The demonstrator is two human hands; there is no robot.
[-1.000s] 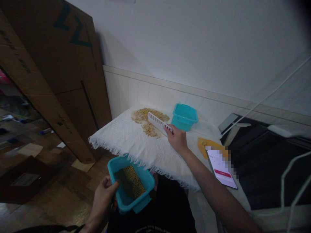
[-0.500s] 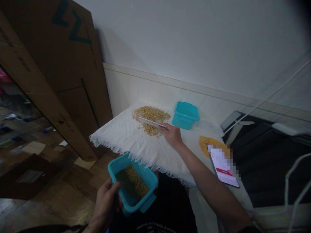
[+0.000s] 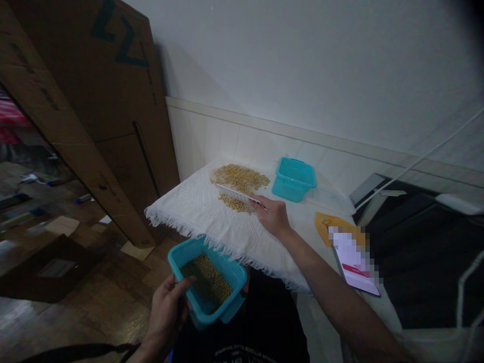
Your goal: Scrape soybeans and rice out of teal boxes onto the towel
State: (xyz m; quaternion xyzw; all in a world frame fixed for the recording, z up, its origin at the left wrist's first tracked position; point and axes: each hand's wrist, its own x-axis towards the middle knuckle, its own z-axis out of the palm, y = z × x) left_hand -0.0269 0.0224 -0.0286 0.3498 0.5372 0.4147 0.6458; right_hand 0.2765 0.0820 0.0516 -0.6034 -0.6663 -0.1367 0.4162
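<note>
My left hand (image 3: 170,307) grips the side of a turquoise plastic basket (image 3: 175,254), thumb over its rim. Yellow soybeans (image 3: 214,277) lie in it, in shadow on the left side. The basket sits just under the fringed edge of a white cloth (image 3: 189,209). My right hand (image 3: 274,217) is closed on one end of a thin white comb-like strip (image 3: 236,194); its exact kind is unclear. The strip rests in a spread of loose soybeans (image 3: 238,176) on the cloth, with beans on both sides of it.
A second turquoise basket (image 3: 293,186) stands by the wall, right of the beans. Nearer me are a yellow packet (image 3: 323,227) and a phone (image 3: 361,280) with a lit screen. A large cardboard box (image 3: 124,101) rises at left. White cables (image 3: 416,166) cross the right side.
The strip has moved slightly toward me, and a gap in the bean spread has widened behind it. The left-hand basket stays almost still. The view has shifted slightly.
</note>
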